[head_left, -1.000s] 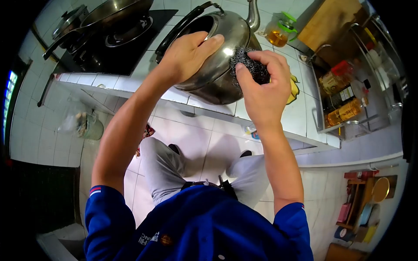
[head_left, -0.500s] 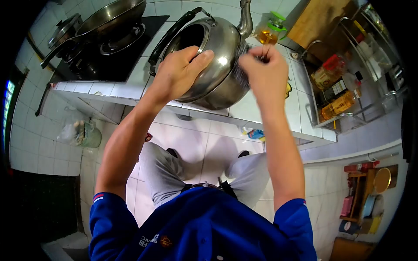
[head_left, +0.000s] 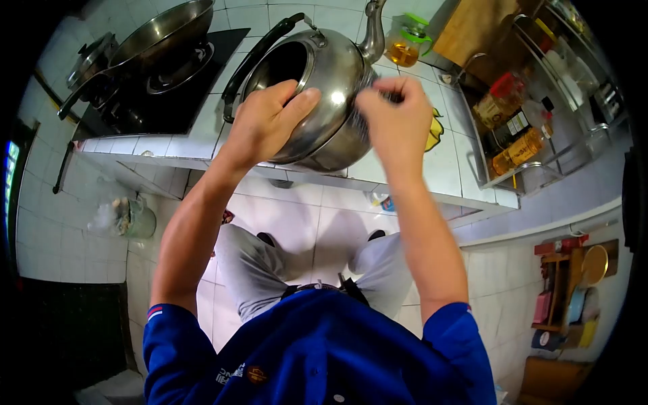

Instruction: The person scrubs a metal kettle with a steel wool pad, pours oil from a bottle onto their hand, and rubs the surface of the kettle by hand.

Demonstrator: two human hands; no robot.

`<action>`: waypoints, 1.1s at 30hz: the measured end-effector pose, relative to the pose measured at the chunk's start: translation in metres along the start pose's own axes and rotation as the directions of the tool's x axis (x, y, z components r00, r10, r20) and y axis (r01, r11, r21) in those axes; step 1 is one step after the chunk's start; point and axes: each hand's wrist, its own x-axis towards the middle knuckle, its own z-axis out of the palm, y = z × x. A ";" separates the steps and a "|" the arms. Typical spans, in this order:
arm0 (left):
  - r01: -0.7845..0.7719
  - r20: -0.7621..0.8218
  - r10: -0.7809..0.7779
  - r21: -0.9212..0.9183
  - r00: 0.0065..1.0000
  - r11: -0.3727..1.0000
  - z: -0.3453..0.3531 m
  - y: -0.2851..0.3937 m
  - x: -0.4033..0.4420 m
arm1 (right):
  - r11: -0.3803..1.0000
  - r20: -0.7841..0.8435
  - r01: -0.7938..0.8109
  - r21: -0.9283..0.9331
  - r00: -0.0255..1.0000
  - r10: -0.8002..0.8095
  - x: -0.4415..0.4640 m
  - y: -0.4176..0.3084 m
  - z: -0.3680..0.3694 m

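Under both grips, a steel kettle (head_left: 329, 118), open-topped, on the tiled worktop (head_left: 451, 142); left grip (head_left: 263, 126) is clamped on its opening rim, thumb lying on the shoulder, black handle (head_left: 264, 43) arching just beyond. Right grip (head_left: 399, 116), blurred, is closed round a wire scourer (head_left: 358, 122) touching the kettle's right side, exact finger contact unclear. Beyond right grip: spout (head_left: 375, 34) and green-lidded jar (head_left: 403, 53); yellow item (head_left: 435, 129) just right of it; hob (head_left: 145, 116) with pan (head_left: 164, 32) left of left grip.
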 end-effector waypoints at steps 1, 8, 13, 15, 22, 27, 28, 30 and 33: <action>0.012 0.012 -0.012 0.007 1.000 1.000 0.001 0.000 0.001 | 0.990 0.010 0.133 -0.051 0.991 -0.132 -0.022 0.004 0.001; -0.012 -0.013 0.013 0.044 1.000 0.999 0.005 -0.009 -0.004 | 0.985 0.138 -0.156 0.069 0.980 0.146 0.047 0.005 0.005; -0.054 -0.029 0.053 -0.041 0.998 0.998 0.002 -0.017 0.002 | 0.998 0.043 -0.056 0.027 0.998 0.055 0.018 0.004 0.012; -0.030 -0.027 0.028 -0.049 0.999 0.998 0.002 -0.012 0.003 | 0.984 -0.057 0.179 -0.016 0.982 -0.179 -0.027 0.010 0.012; 0.019 0.000 -0.019 -0.081 1.000 0.997 0.002 -0.007 -0.002 | 0.988 0.101 -0.142 0.062 0.986 0.135 0.040 0.003 0.014; -0.010 -0.024 0.008 -0.051 1.000 0.999 -0.002 -0.018 0.004 | 0.992 -0.023 0.119 -0.036 0.993 -0.120 -0.014 0.003 0.015; -0.006 -0.041 0.004 -0.049 0.999 0.999 -0.001 -0.018 0.004 | 0.956 -0.012 0.288 -0.049 0.957 -0.289 -0.036 0.012 0.017; -0.011 -0.048 0.010 -0.039 0.999 0.999 0.002 -0.017 0.008 | 0.971 -0.015 0.232 -0.064 0.972 -0.233 -0.054 0.007 0.018; -0.020 -0.066 0.014 -0.094 0.998 0.995 0.000 -0.014 0.001 | 0.987 0.064 0.157 -0.038 0.986 -0.154 -0.018 0.007 0.015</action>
